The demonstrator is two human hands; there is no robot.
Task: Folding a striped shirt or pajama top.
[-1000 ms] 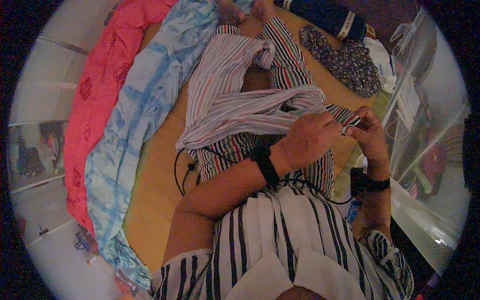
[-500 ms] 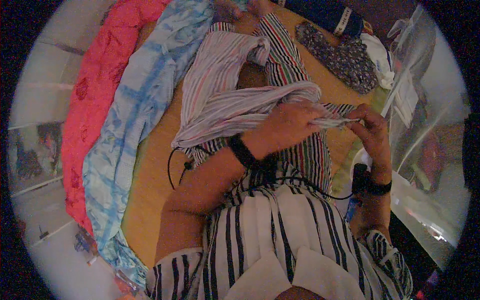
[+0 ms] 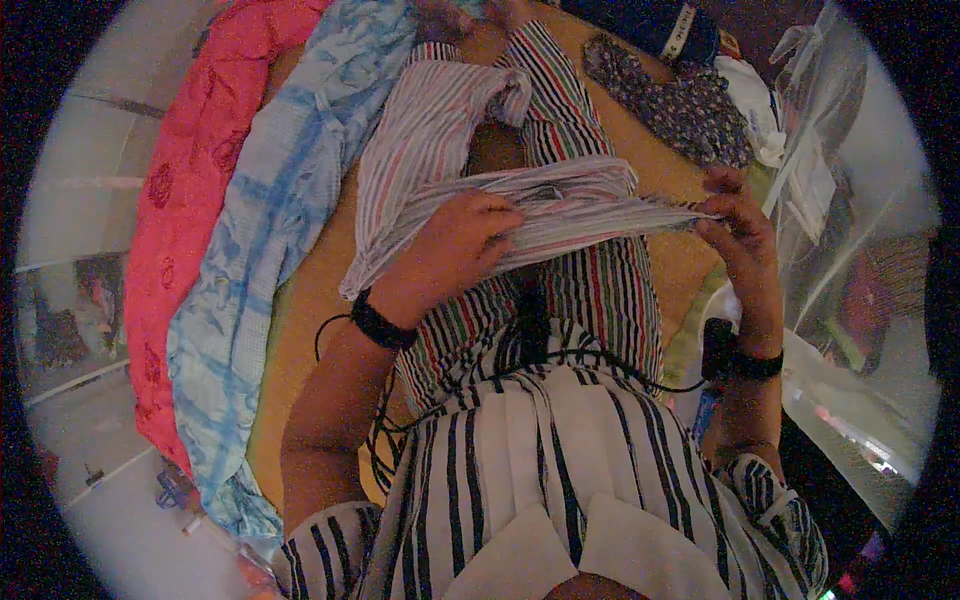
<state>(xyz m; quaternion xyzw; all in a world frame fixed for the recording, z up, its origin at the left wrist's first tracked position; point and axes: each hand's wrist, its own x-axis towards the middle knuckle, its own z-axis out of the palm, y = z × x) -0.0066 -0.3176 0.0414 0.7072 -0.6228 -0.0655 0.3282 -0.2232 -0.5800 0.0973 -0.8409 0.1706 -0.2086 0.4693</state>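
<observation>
While we look down from the head view, our left hand (image 3: 455, 245) presses curled fingers (image 3: 497, 212) onto a thin-striped white cotton garment (image 3: 440, 150), bunching its folded band. Our right hand (image 3: 742, 225) pinches the far end of that same band, fingers closed on the cloth. The garment is stretched between both hands above a wooden surface (image 3: 300, 300), over a bolder multicolour striped cloth (image 3: 590, 290). To the left lie a blue-and-white patterned fabric (image 3: 260, 260) and, beside it, a red floral fabric (image 3: 190, 180). Farther off, at the top right, sit a dark floral cloth (image 3: 680, 105) and a navy folded item with a pale rectangular label (image 3: 660, 25). Black wristbands circle both wrists.
</observation>
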